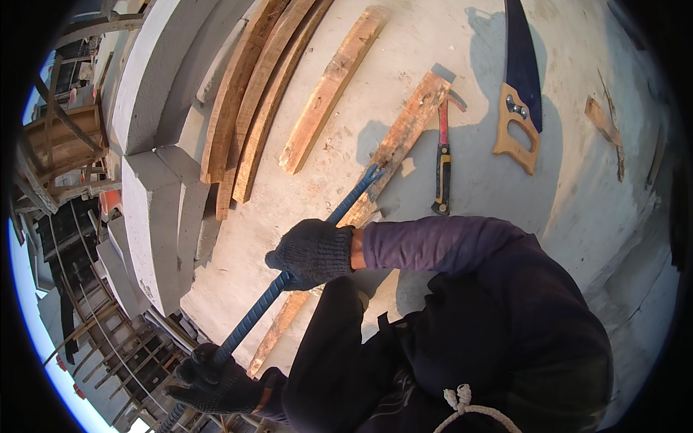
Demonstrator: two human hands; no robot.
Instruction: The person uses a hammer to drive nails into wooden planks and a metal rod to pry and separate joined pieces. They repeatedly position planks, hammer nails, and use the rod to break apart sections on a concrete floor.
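Grip: the right hand, in a dark knit glove, is closed around the middle of a blue ribbed pry bar. The gloved left hand lies across the bar's lower length; whether its fingers wrap fully round cannot be told from here.

Position: the bar slants up from the lower left, its forked tip at a worn wooden plank on the concrete floor. Whether the fork has caught a nail is too small to make out.

Hazards, in my judgement: first, slippage. If the fork has only a shallow bite, a hard push could throw it off the wood and jerk both hands along the bar. Second, the plank could roll or skid, as no clamp is visible; the bent knee is above it, but I cannot confirm that it presses down. Third, the knee is close beside the bar, so a sudden release might strike the leg. Fourth, the wrist is bare between glove and sleeve, leaving it exposed to splinters.

Surroundings: a claw hammer lies just beside the plank, with a handsaw farther right. A shifting plank could knock the hammer.
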